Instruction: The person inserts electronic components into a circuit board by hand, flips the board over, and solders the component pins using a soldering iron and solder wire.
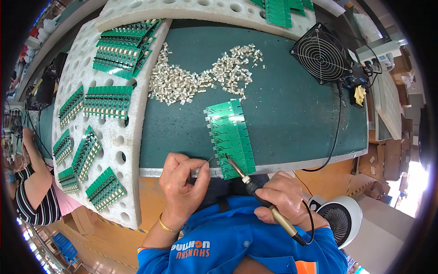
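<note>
A green circuit board panel (229, 137) lies at the table's front edge, with white connectors sticking out along its left side. My right hand (284, 194) grips a soldering iron (248, 182), its tip touching or just over the lower part of the panel. To the left, my left hand (185, 180) is closed in a pinch on a thin solder wire (210, 159), whose end points at the panel's connector side. Beyond the panel, a large heap of small white connectors (182, 82) is spread over the green table mat (283, 114).
At left, a white perforated foam board (130, 182) carries several populated circuit boards (108, 100). Another foam board (214, 11) runs along the back. A black fan (321, 55) stands at the far right, its cable crossing the mat. Another person's arm (36, 160) shows at far left.
</note>
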Demonstrator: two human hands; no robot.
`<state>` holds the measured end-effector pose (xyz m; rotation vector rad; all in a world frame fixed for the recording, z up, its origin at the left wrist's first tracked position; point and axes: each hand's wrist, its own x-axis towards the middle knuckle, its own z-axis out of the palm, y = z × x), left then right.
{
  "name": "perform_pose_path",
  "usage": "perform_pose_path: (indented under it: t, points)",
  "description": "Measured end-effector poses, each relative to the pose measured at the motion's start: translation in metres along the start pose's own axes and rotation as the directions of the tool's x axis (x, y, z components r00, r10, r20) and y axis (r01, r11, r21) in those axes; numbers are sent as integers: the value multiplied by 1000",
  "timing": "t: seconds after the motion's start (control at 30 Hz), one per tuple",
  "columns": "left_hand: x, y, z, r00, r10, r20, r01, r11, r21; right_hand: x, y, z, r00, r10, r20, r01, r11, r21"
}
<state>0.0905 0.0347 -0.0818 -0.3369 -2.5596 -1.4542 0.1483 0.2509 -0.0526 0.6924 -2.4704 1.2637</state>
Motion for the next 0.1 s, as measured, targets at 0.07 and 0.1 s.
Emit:
perform_pose_path:
  t: [0.07, 0.1]
  points:
    - [-2, -1, 0, 1000, -16, -4, 15, 1000, -27, 0, 0, 0, 1000, 5, -1, -5, 1000, 10]
    - [-2, -2, 0, 999, -32, -1, 32, 999, -35, 1, 2, 2, 1000, 7, -1, -7, 1000, 21]
